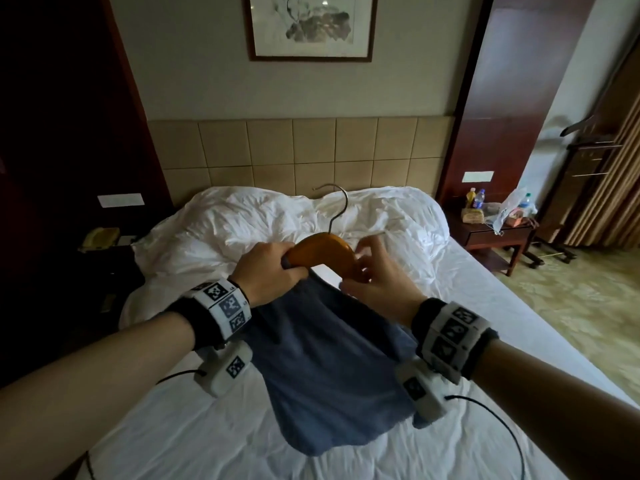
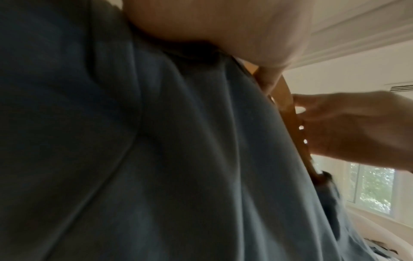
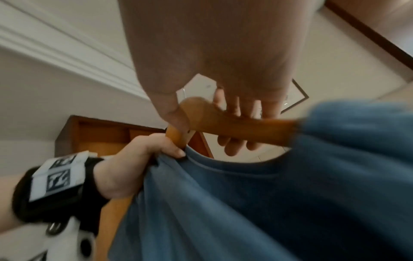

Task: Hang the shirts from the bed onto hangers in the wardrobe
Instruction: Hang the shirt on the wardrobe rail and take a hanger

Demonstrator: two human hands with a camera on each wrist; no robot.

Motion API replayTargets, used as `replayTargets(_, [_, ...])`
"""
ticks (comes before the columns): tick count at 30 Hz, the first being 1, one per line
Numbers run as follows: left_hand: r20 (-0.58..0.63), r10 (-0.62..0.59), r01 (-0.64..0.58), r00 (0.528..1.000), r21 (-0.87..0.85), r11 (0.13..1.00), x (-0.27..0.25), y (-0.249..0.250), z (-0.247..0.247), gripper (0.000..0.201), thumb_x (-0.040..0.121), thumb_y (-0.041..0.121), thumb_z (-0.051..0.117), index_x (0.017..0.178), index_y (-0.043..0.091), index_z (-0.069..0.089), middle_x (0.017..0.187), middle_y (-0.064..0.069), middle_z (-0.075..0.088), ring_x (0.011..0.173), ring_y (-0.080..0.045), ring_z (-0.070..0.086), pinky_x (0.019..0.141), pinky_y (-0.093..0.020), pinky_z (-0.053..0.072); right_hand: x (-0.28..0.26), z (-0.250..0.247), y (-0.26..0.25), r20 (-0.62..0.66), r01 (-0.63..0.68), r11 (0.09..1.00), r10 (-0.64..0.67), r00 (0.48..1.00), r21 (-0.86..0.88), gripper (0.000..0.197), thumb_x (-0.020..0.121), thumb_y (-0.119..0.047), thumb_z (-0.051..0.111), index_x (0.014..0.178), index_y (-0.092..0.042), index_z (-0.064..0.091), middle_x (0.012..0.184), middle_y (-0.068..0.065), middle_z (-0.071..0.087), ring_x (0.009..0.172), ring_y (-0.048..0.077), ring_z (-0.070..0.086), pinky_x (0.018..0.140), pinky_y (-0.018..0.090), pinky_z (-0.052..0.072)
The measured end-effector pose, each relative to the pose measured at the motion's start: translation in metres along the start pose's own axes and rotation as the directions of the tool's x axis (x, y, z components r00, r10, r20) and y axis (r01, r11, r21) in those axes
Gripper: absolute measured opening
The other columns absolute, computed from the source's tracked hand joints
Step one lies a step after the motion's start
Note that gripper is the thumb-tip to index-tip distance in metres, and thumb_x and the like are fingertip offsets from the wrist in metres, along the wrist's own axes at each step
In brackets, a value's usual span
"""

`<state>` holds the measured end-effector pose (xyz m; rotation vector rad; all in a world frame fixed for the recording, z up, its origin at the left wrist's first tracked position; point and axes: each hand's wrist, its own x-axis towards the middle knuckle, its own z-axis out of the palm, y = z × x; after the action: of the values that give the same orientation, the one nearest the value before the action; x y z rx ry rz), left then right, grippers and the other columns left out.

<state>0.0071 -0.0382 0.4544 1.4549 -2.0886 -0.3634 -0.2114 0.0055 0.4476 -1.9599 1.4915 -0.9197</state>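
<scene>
dim room, blurred wrist views, warped edges.

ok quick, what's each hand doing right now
Left hand: grips the blue shirt and the wooden hanger.
Right hand: holds the hanger's other arm.

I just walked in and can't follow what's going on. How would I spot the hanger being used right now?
Look at the white bed under the framed picture. Above its middle, the left hand and right hand hold up a blue shirt. The hanger sits in its collar: orange-brown wood with a silver hook, the only warm-coloured thing against the white bedding.
</scene>
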Motion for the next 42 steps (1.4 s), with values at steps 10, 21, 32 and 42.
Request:
replayTargets(10, [0.014,0.125,-0.125,0.992,0.015,0.992,-0.014,-0.039,-0.005,0.033,0.075,0.064,0.064,0.070,0.033,0.057,0.062,0.013,0.059,0.060,-0.004,0.056,0.060,-0.031,0.047,0.031,-0.029,-0.029,0.194,-0.236,0.958,0.203,0.960,0.165,0.080,0.071,-0.076,0.066,0.090,0.001,0.073,0.069,0.012,0.063,0.060,0.023,0.055,0.060,0.031,0.049])
replayTargets(21, [0.244,0.009,-0.011,0.970,0.007,1.000,-0.017,-0.142,-0.029,0.049,0.067,0.035,0.085,0.112,0.023,0.068,0.092,0.003,0.071,0.085,-0.009,0.066,0.080,-0.034,0.055,0.036,-0.059,-0.037,0.091,-0.274,0.922,0.259,0.962,0.274,0.046,0.091,-0.047,0.063,0.086,-0.003,0.073,0.055,0.007,0.056,0.042,0.014,0.049,0.049,0.027,0.041])
replayTargets(32, [0.037,-0.065,0.058,0.997,0.176,0.983,-0.032,-0.194,-0.042,0.041,0.077,0.010,0.082,0.055,0.009,0.047,0.057,0.001,0.044,0.055,-0.009,0.043,0.053,-0.020,0.030,0.038,-0.091,-0.025,0.035,-0.257,0.907,0.260,0.965,0.333,0.046,0.090,-0.051,0.060,0.081,-0.009,0.078,0.068,0.018,0.058,0.056,0.028,0.050,0.053,0.033,0.043])
replayTargets(42, [0.094,-0.244,0.239,0.965,0.067,0.969,-0.035,-0.184,-0.040,0.025,0.076,0.006,0.082,0.088,0.022,0.067,0.087,-0.005,0.070,0.088,-0.026,0.067,0.075,-0.029,0.050,0.043,-0.092,-0.028,0.022,-0.241,0.920,0.247,0.969,0.310,0.051,0.090,-0.051,0.059,0.081,-0.003,0.076,0.063,0.016,0.058,0.054,0.027,0.050,0.051,0.032,0.042])
